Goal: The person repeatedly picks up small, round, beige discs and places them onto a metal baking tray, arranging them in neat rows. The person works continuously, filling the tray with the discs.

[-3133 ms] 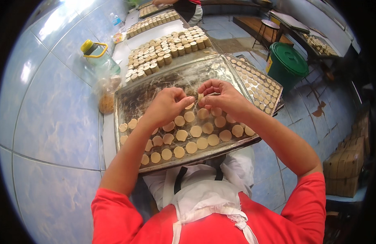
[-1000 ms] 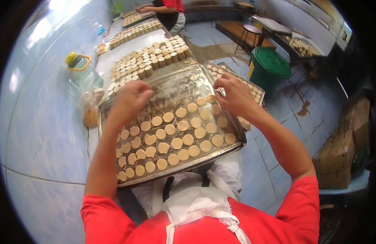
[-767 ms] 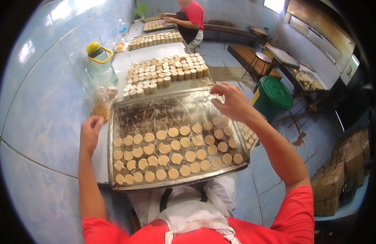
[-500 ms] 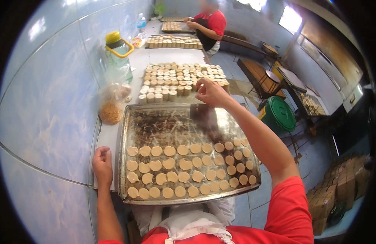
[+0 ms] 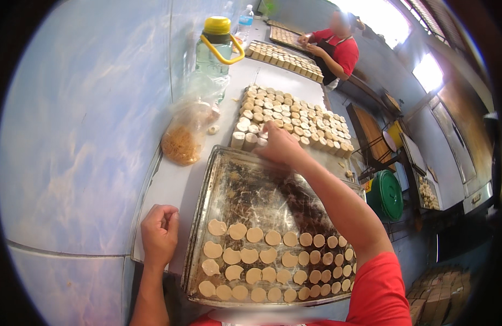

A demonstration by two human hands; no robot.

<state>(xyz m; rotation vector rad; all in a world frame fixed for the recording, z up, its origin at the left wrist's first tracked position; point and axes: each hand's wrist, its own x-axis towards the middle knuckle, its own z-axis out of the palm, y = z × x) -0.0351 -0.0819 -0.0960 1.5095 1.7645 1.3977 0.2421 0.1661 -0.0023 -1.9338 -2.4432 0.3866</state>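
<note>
A dark, scratched baking tray (image 5: 251, 187) lies in front of me, its near half set with rows of flat, round dough discs (image 5: 254, 234), some with a bite-shaped notch. Beyond its far edge stands a block of short, pale dough cylinders (image 5: 297, 117), packed in rows. My right hand (image 5: 281, 145) reaches across the tray to the near left of this block, fingers closed around one pale cylinder, which they partly hide. My left hand (image 5: 160, 231) is curled into a fist beside the tray's left rim, over the white table; nothing shows in it.
A bag of orange-brown crumbs (image 5: 181, 145) and a large jug with yellow lid (image 5: 217, 26) stand along the tiled wall. Farther back are another filled tray (image 5: 286, 58), a water bottle (image 5: 245, 20) and a co-worker in red (image 5: 346, 54). At right sits a green lidded bucket (image 5: 388, 195).
My right hand has moved left along the block to its near left corner and closed on a cylinder. The view has turned and shifted left. My left hand stays beside the tray.
</note>
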